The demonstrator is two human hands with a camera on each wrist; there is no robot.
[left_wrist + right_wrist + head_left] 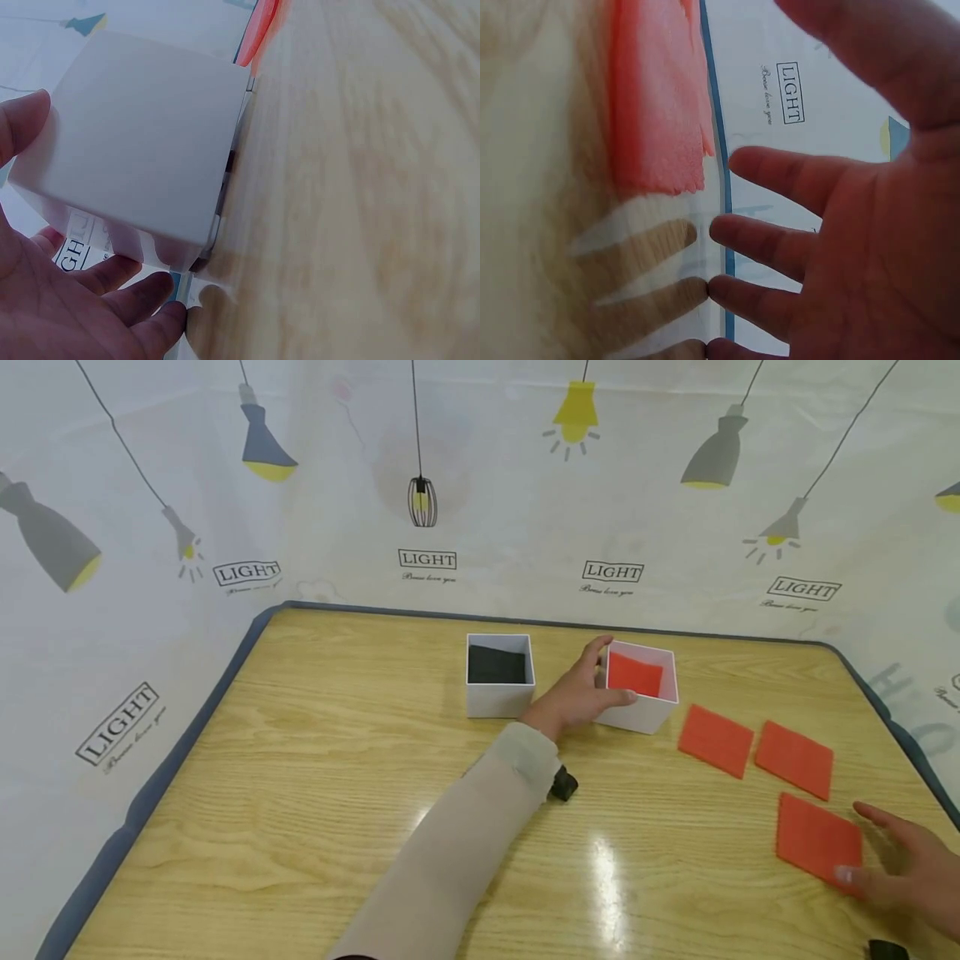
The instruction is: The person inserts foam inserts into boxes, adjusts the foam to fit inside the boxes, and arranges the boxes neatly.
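Note:
My left hand [576, 695] holds a white open-topped box [636, 717] by its left side, thumb at the front rim and a finger at the back corner. A folded red cloth [634, 675] lies inside that box. In the left wrist view, the thumb and fingers sit around the box's wall [139, 142]. My right hand [911, 872] is at the right edge, its thumb overlapping the near corner of a flat red cloth square [817, 837]. Its fingers are spread and fairly straight in the right wrist view, beside the red cloth [660, 97].
A second white box [498, 702] with black cloth [497, 666] inside stands left of the held one. Two more red cloth squares [716, 741] [795, 758] lie to its right. The wooden table [315, 760] ends at a printed curtain [510, 502] behind.

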